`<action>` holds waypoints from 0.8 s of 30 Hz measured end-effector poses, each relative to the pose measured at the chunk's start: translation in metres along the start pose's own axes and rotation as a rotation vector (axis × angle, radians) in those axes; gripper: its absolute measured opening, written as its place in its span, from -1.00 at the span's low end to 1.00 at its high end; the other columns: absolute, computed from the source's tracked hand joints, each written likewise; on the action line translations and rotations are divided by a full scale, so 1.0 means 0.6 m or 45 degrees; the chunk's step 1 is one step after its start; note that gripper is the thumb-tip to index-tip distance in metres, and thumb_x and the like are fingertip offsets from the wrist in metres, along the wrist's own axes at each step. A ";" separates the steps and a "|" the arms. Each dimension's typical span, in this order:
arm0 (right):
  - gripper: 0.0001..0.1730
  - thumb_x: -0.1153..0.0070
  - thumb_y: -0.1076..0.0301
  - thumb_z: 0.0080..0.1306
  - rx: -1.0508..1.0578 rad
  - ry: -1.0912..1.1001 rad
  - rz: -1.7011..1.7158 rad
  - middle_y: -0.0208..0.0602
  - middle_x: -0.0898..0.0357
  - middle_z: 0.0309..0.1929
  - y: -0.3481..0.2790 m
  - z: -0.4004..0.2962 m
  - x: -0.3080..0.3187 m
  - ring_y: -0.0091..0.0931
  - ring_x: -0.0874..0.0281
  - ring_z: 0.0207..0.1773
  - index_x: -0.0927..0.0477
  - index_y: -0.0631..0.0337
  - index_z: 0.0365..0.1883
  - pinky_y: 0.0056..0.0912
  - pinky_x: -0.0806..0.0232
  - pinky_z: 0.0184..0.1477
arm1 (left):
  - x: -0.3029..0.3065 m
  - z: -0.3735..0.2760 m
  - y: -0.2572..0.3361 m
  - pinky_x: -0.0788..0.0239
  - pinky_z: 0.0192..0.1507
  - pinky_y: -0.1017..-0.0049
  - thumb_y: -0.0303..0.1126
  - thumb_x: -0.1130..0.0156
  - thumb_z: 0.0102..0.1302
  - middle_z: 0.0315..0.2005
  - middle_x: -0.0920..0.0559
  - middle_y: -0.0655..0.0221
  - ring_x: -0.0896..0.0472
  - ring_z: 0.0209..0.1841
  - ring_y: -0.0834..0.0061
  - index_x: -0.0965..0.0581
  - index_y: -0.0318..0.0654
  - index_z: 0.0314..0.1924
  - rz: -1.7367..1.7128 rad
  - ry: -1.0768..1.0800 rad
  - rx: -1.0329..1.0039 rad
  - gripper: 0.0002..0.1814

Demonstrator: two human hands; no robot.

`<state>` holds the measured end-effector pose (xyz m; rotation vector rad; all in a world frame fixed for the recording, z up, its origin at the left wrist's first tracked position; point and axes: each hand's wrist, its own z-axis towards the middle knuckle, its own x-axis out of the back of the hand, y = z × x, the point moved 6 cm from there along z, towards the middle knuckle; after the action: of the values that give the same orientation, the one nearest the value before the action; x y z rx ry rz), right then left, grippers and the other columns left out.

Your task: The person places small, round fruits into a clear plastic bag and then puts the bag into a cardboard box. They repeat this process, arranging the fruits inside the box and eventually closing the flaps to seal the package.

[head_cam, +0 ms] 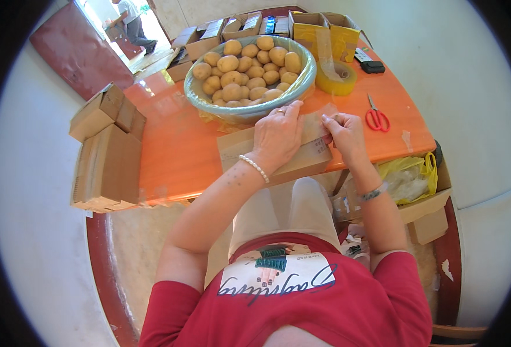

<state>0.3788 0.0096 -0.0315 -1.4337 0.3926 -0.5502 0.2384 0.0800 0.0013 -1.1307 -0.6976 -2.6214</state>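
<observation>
A brown cardboard box (238,152) lies at the front edge of the orange table, with a strip of clear packing tape (318,123) along its top. My left hand (279,134) rests flat on the box, its fingers spread slightly beside the tape. At the box's right end, my right hand (344,130) pinches the end of the tape between thumb and fingers. Just beyond the box stands a large plastic-lined basin (194,97) full of potatoes (231,79). A wide roll of clear yellowish tape (337,84) sits right of the basin, and red-handled scissors (377,119) lie nearer.
Cardboard boxes (116,169) are stacked at the table's left end. Several open cartons (311,32) line the far edge, near a black object (372,67). Below the right edge, a carton holds a yellow plastic bag (411,178). A person (134,26) is beyond the doorway.
</observation>
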 end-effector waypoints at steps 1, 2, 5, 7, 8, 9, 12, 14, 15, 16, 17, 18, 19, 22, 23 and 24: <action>-0.71 -0.13 0.38 0.28 -0.005 0.004 -0.024 -0.43 -0.48 -0.69 0.006 0.003 0.002 -0.67 -0.40 -0.62 -0.57 0.35 -0.61 -0.56 -0.25 -0.56 | -0.002 0.000 -0.001 -0.46 -0.10 0.27 -0.32 -0.05 0.36 -0.23 -0.67 0.22 -0.64 -0.16 0.24 -0.50 -0.25 -0.01 0.021 -0.041 0.021 -0.74; -0.69 -0.13 0.37 0.28 -0.011 0.008 -0.049 -0.44 -0.47 -0.71 0.012 0.006 0.004 -0.67 -0.40 -0.63 -0.56 0.34 -0.63 -0.54 -0.24 -0.58 | -0.002 0.001 -0.002 -0.46 -0.11 0.27 -0.30 -0.06 0.37 -0.24 -0.67 0.22 -0.64 -0.17 0.24 -0.52 -0.25 -0.05 0.049 -0.067 0.013 -0.75; -0.66 -0.14 0.34 0.25 0.078 0.032 -0.250 -0.31 -0.43 -0.78 0.039 0.018 0.015 -0.59 -0.38 -0.68 -0.54 0.34 -0.68 -0.42 -0.20 -0.59 | -0.006 0.002 -0.001 -0.46 -0.15 0.27 -0.24 -0.06 0.37 -0.26 -0.67 0.24 -0.64 -0.21 0.24 -0.55 -0.24 -0.13 0.103 -0.122 -0.002 -0.75; -0.66 -0.14 0.31 0.23 0.166 0.091 -0.439 -0.18 -0.42 -0.77 0.034 0.014 0.016 -0.51 -0.37 -0.70 -0.52 0.35 -0.67 -0.35 -0.18 -0.59 | -0.006 -0.002 -0.003 -0.45 -0.16 0.26 -0.21 -0.05 0.38 -0.27 -0.67 0.24 -0.64 -0.21 0.23 -0.56 -0.24 -0.15 0.127 -0.131 0.007 -0.73; -0.65 -0.14 0.30 0.22 0.211 0.122 -0.533 -0.12 -0.41 -0.77 0.031 0.011 0.017 -0.48 -0.36 -0.71 -0.52 0.35 -0.67 -0.31 -0.17 -0.58 | -0.007 -0.003 -0.004 -0.45 -0.15 0.26 -0.20 -0.05 0.38 -0.26 -0.67 0.23 -0.63 -0.20 0.23 -0.57 -0.24 -0.15 0.135 -0.161 0.019 -0.72; -0.66 -0.14 0.30 0.22 0.223 0.122 -0.563 -0.08 -0.40 -0.75 0.029 0.009 0.016 -0.44 -0.35 -0.71 -0.52 0.36 -0.67 -0.30 -0.16 -0.58 | -0.007 -0.003 -0.004 -0.45 -0.14 0.26 -0.19 -0.06 0.38 -0.25 -0.67 0.23 -0.63 -0.19 0.23 -0.57 -0.25 -0.15 0.143 -0.189 0.030 -0.71; -0.66 -0.15 0.29 0.21 0.231 0.122 -0.620 -0.03 -0.38 -0.74 0.028 0.006 0.014 -0.41 -0.34 -0.72 -0.51 0.36 -0.66 -0.28 -0.15 -0.58 | -0.010 -0.004 -0.007 -0.44 -0.11 0.26 -0.16 -0.06 0.37 -0.23 -0.66 0.20 -0.62 -0.14 0.22 -0.57 -0.27 -0.12 0.144 -0.226 0.043 -0.67; -0.65 -0.16 0.30 0.22 0.197 0.119 -0.614 -0.10 -0.38 -0.76 0.036 0.007 0.016 -0.46 -0.34 -0.71 -0.51 0.37 -0.67 -0.30 -0.14 -0.58 | -0.010 -0.003 -0.007 -0.43 -0.08 0.25 -0.14 -0.07 0.37 -0.20 -0.65 0.18 -0.61 -0.11 0.21 -0.57 -0.28 -0.11 0.140 -0.235 0.041 -0.65; -0.64 -0.16 0.30 0.23 0.169 0.102 -0.545 -0.16 -0.39 -0.76 0.043 0.008 0.018 -0.49 -0.34 -0.71 -0.51 0.37 -0.67 -0.33 -0.14 -0.59 | -0.010 -0.002 -0.006 -0.43 -0.07 0.25 -0.13 -0.07 0.36 -0.19 -0.65 0.17 -0.60 -0.10 0.20 -0.57 -0.29 -0.10 0.136 -0.239 0.039 -0.64; -0.63 -0.16 0.30 0.25 0.141 0.085 -0.475 -0.22 -0.40 -0.77 0.051 0.010 0.020 -0.52 -0.33 -0.71 -0.51 0.37 -0.68 -0.35 -0.14 -0.59 | -0.010 -0.002 -0.005 -0.43 -0.06 0.24 -0.12 -0.08 0.36 -0.18 -0.64 0.17 -0.60 -0.09 0.20 -0.57 -0.30 -0.09 0.133 -0.243 0.037 -0.63; -0.62 -0.16 0.30 0.26 0.112 0.067 -0.406 -0.27 -0.42 -0.77 0.056 0.010 0.018 -0.56 -0.33 -0.71 -0.51 0.36 -0.68 -0.38 -0.14 -0.60 | -0.010 -0.003 -0.005 -0.42 -0.05 0.24 -0.11 -0.08 0.36 -0.18 -0.64 0.16 -0.60 -0.09 0.20 -0.57 -0.30 -0.09 0.138 -0.242 0.034 -0.62; -0.62 -0.16 0.31 0.27 0.050 0.053 -0.252 -0.32 -0.42 -0.75 0.058 0.008 0.015 -0.59 -0.32 -0.70 -0.52 0.35 -0.68 -0.43 -0.13 -0.61 | -0.009 -0.003 -0.006 -0.42 -0.05 0.24 -0.11 -0.09 0.35 -0.17 -0.64 0.16 -0.60 -0.09 0.19 -0.56 -0.30 -0.09 0.142 -0.242 0.031 -0.61; -0.62 -0.17 0.31 0.28 -0.012 0.038 -0.098 -0.37 -0.43 -0.73 0.057 0.004 0.012 -0.62 -0.32 -0.70 -0.52 0.33 -0.69 -0.47 -0.13 -0.62 | -0.009 -0.004 -0.006 -0.42 -0.05 0.24 -0.10 -0.09 0.35 -0.17 -0.64 0.16 -0.59 -0.09 0.19 -0.56 -0.31 -0.09 0.146 -0.241 0.027 -0.61; -0.66 -0.20 0.32 0.28 -0.188 -0.010 0.156 -0.43 -0.46 -0.69 0.065 -0.002 0.011 -0.67 -0.31 -0.70 -0.53 0.27 -0.67 -0.59 -0.12 -0.65 | -0.012 -0.004 -0.007 -0.42 -0.04 0.24 -0.10 -0.09 0.34 -0.18 -0.63 0.16 -0.59 -0.07 0.19 -0.56 -0.31 -0.08 0.153 -0.316 0.070 -0.60; -0.67 -0.21 0.33 0.27 -0.245 -0.027 0.205 -0.43 -0.47 -0.68 0.069 -0.002 0.012 -0.67 -0.31 -0.71 -0.53 0.25 -0.66 -0.62 -0.12 -0.66 | -0.011 -0.003 -0.007 -0.42 -0.04 0.24 -0.10 -0.09 0.34 -0.18 -0.63 0.16 -0.59 -0.07 0.18 -0.56 -0.31 -0.09 0.150 -0.315 0.065 -0.60; -0.68 -0.21 0.34 0.27 -0.286 -0.028 0.261 -0.43 -0.47 -0.67 0.074 -0.003 0.012 -0.67 -0.32 -0.71 -0.52 0.24 -0.65 -0.63 -0.11 -0.68 | -0.012 -0.002 -0.005 -0.42 -0.04 0.23 -0.10 -0.10 0.34 -0.19 -0.63 0.16 -0.59 -0.07 0.18 -0.56 -0.31 -0.09 0.144 -0.318 0.061 -0.61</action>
<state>0.3892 0.0062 -0.0754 -1.5905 0.5911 -0.3313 0.2413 0.0820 -0.0059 -1.4544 -0.7148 -2.3818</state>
